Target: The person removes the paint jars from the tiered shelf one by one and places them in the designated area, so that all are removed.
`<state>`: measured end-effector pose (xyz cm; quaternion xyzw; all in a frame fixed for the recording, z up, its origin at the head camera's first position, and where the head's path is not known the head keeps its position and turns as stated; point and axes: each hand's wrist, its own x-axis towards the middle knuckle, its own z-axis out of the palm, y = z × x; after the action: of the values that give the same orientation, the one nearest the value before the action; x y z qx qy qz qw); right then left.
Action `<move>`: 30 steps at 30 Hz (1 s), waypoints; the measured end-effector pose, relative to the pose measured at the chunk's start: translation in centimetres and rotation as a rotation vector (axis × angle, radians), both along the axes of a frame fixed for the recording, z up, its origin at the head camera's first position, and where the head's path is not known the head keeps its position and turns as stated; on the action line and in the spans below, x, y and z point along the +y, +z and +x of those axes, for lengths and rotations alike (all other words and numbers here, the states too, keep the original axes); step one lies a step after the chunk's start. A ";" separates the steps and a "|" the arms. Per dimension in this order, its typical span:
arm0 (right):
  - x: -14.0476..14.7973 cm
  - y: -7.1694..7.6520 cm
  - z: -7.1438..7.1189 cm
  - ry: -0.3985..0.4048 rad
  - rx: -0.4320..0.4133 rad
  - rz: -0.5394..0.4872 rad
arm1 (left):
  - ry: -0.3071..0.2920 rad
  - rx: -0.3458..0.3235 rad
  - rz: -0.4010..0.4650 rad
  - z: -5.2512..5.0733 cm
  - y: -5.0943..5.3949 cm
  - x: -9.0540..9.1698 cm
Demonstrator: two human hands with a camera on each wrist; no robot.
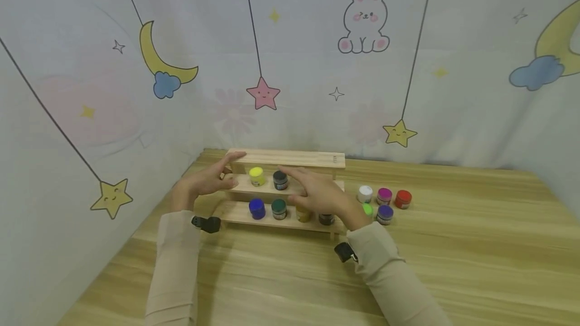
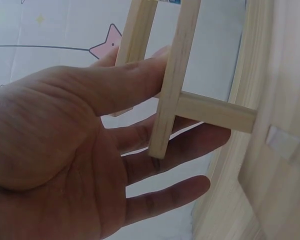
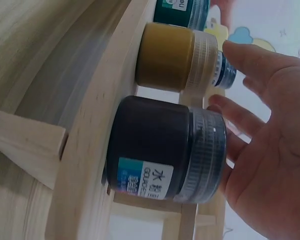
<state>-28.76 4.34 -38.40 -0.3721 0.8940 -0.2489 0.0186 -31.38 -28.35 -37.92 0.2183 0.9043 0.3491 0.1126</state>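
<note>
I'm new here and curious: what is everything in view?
table: one, yellowish wood, beneath
rack: one, pale wood, on table
jars on middle shelf: two visible; yellow jar, black jar to its right
jars on lower shelf: four; left to right, blue jar, green jar, ochre jar, dark jar
jars on table: five, right of rack; white jar, magenta jar, red jar, lime jar, purple jar
backdrop: one, whitish with cartoon prints, behind table
wrist devices: two, black, one per wrist
sleeves: two, beige, on forearms
left hand: one, bare, at rack's left end
right hand: one, bare, over rack's right part
</note>
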 end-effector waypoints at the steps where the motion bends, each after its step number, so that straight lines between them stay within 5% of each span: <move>1: -0.1 0.0 0.0 -0.007 0.003 0.006 | 0.005 -0.004 -0.001 0.0 0.0 0.0; 12: -1.3 -0.5 -0.1 -0.049 0.024 0.093 | 0.003 -0.006 -0.002 0.2 -0.3 0.2; 30: 0.4 0.0 -0.9 0.013 -0.076 -0.095 | 0.007 -0.001 -0.022 0.2 0.2 0.0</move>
<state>-29.63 4.75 -38.39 -0.3686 0.8775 -0.3046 0.0364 -31.20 -28.31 -37.75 0.2138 0.9089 0.3394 0.1141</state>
